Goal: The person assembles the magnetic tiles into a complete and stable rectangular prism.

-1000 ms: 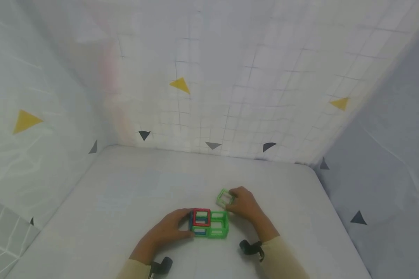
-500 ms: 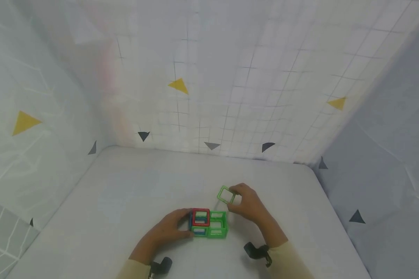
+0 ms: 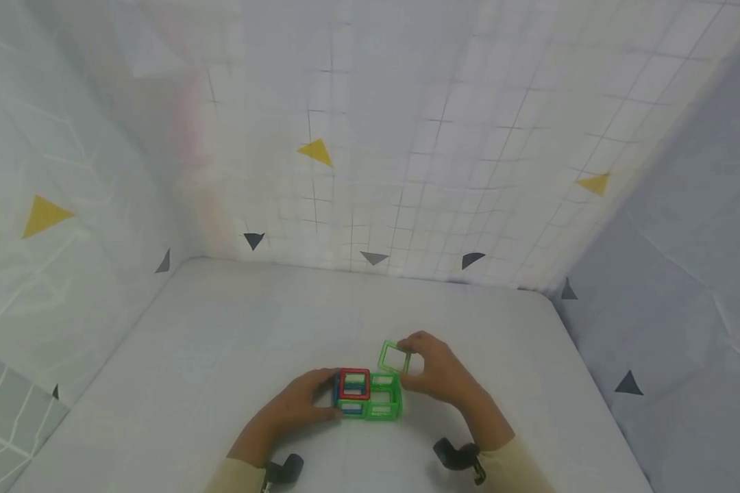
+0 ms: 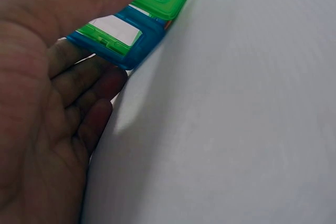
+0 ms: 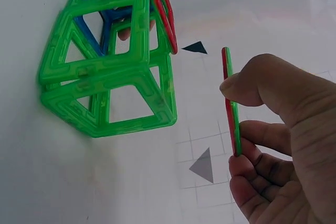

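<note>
In the head view, a low structure of square magnetic tiles [image 3: 385,415] stands on the table, mostly green. Its left half carries a red tile [image 3: 354,397] on top, and a blue tile [image 4: 147,40] forms its left side in the left wrist view. My left hand [image 3: 296,402] grips this end, thumb at the front and fingers behind. Just beyond the right half, my right hand [image 3: 436,370] pinches a loose square tile [image 3: 382,355] between thumb and fingers. Edge-on in the right wrist view, the loose tile shows a green side and a red side, apart from the structure.
The white table [image 3: 253,315] is bounded by a pale back wall [image 3: 382,171] with grid lines and by side walls. Yellow and dark triangular markers dot these walls. Each wrist carries a small black camera [image 3: 456,455].
My right hand has lifted the loose tile, then brought it slightly left and closer to the structure. The left hand and structure stay in place.
</note>
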{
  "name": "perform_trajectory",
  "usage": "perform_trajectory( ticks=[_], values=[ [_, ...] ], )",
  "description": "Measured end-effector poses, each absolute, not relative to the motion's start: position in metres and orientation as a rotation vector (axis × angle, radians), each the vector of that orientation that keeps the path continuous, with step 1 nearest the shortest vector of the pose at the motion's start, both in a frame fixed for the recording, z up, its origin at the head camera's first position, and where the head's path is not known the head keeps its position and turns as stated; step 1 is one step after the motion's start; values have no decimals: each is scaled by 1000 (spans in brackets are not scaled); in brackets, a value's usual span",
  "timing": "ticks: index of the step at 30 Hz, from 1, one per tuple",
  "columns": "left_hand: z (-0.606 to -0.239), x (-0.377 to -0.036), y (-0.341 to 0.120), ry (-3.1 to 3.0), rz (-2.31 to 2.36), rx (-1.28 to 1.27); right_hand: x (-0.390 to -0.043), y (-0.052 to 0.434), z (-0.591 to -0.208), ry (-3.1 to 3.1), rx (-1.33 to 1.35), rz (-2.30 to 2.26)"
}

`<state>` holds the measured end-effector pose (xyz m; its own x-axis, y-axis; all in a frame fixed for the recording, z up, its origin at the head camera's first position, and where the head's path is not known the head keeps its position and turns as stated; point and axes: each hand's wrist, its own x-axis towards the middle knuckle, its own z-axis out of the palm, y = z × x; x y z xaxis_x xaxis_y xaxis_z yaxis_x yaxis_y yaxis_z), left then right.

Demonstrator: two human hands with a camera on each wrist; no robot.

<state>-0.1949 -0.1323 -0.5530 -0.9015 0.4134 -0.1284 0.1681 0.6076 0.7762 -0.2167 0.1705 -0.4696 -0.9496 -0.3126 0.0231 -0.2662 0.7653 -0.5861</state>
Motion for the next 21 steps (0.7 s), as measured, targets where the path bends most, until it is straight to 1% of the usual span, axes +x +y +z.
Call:
perform_trajectory(
  ticks=[15,21],
  values=[
    [-554,-196,-131,2558,1143,450,-208,167,-470,2770,-629,-847],
    [-554,-196,-131,2557,1154,455,-207,165,-473,2731,-626,-800]
  ],
)
